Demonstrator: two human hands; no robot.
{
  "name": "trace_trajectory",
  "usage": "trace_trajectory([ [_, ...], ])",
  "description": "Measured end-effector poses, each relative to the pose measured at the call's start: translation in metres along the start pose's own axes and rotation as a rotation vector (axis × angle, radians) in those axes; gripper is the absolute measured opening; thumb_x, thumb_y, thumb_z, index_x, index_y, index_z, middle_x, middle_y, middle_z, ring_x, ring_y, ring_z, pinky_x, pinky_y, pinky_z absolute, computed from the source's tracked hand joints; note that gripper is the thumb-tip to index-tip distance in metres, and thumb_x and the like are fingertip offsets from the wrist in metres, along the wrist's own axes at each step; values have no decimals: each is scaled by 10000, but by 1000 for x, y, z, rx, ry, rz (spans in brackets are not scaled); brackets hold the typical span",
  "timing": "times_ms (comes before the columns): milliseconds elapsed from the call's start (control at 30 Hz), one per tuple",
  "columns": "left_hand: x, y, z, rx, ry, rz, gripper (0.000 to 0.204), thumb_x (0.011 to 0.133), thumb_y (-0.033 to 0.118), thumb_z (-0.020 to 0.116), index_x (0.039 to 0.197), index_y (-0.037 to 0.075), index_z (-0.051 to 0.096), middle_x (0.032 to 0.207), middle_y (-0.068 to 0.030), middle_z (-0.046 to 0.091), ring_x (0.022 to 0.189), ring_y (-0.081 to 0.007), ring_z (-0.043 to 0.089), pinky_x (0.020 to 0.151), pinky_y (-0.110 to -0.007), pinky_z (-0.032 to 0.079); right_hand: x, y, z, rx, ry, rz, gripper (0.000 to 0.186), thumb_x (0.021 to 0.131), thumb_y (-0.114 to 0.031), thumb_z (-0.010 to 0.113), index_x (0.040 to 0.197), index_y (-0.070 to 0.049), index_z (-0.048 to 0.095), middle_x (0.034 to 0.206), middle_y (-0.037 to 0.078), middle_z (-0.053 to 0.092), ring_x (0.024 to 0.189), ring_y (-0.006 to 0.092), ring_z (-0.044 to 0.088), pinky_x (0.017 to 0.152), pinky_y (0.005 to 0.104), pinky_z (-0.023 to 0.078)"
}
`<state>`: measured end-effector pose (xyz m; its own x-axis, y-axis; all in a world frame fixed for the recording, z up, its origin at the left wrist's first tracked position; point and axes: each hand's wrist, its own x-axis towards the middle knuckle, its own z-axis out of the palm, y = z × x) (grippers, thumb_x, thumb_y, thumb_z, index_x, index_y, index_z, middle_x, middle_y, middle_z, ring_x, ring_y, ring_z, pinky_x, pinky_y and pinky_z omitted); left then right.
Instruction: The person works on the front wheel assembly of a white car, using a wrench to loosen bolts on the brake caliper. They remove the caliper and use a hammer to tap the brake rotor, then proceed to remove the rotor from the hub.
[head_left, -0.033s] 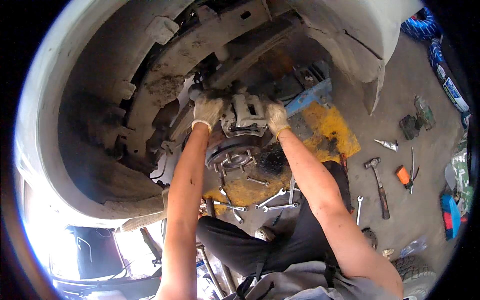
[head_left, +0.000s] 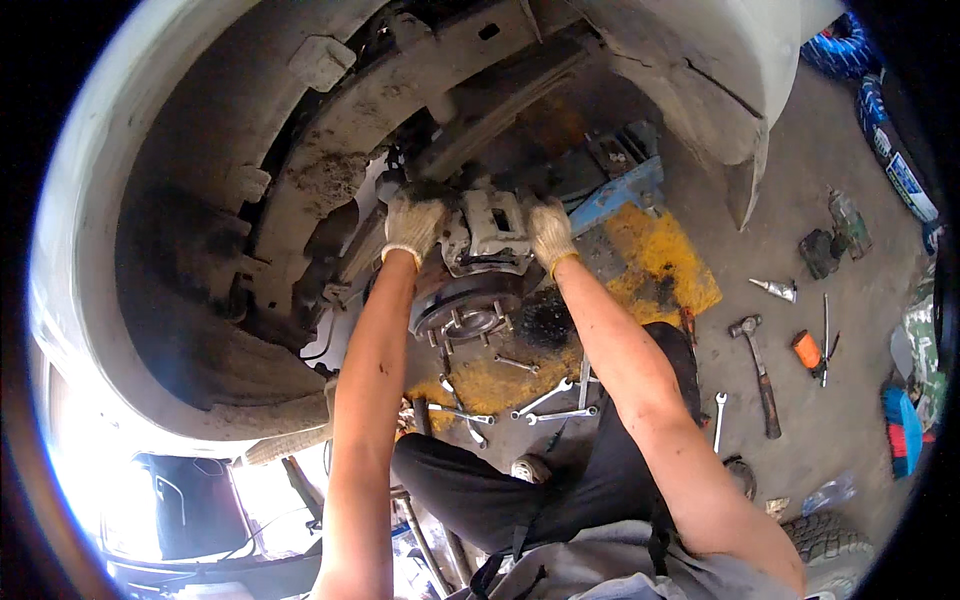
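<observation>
Bare arms (head_left: 374, 360) outstretched, gloved left hand (head_left: 414, 222) and gloved right hand (head_left: 549, 232) level, apart, grip unclear

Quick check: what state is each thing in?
Brake disc: exposed
Brake caliper: at the disc's far edge
Left hand: gloved, at caliper's left side
Right hand: gloved, at caliper's right side
Wrenches: lying loose
Hammer: lying down
White tube: on its side

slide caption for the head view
Gloved left hand and gloved right hand flank a brake caliper beside a studded wheel hub.
</observation>
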<state>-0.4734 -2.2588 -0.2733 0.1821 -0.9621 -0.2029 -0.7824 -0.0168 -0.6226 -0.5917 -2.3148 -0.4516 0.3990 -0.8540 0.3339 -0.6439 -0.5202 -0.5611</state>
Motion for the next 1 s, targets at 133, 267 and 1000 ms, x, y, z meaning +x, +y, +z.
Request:
trace_trajectory([
  [133, 6, 8, -7, -26, -5, -10, 360, 820, 145, 479, 1180, 152, 494, 1191, -59, 526, 1121, -243, 462, 1006, -423, 246, 20, 33, 21, 468, -54, 94, 324, 805, -89, 407, 1082, 4, 546, 1014, 191, 587, 899, 285, 563, 834, 335, 417],
  [267, 0, -6, 18, 151, 20, -91, 349, 873, 106, 373, 1205, 145, 472, 1206, -81, 511, 1114, -245, 460, 998, -424, 250, 10, 32, 4, 1808, -312, 752, 297, 832, -19, 358, 1069, -35, 536, 1087, 129, 549, 997, 232, 514, 906, 302, 373],
  [1000, 9, -25, 29, 54, 338, 52, 321, 795, 206, 546, 1097, 101, 577, 1097, -48, 592, 996, -212, 542, 844, -330, 419, 4, 37, 25, 1121, -211, 296, 301, 761, -68, 530, 1058, -49, 574, 1135, 125, 550, 1052, 239, 515, 853, 306, 415],
])
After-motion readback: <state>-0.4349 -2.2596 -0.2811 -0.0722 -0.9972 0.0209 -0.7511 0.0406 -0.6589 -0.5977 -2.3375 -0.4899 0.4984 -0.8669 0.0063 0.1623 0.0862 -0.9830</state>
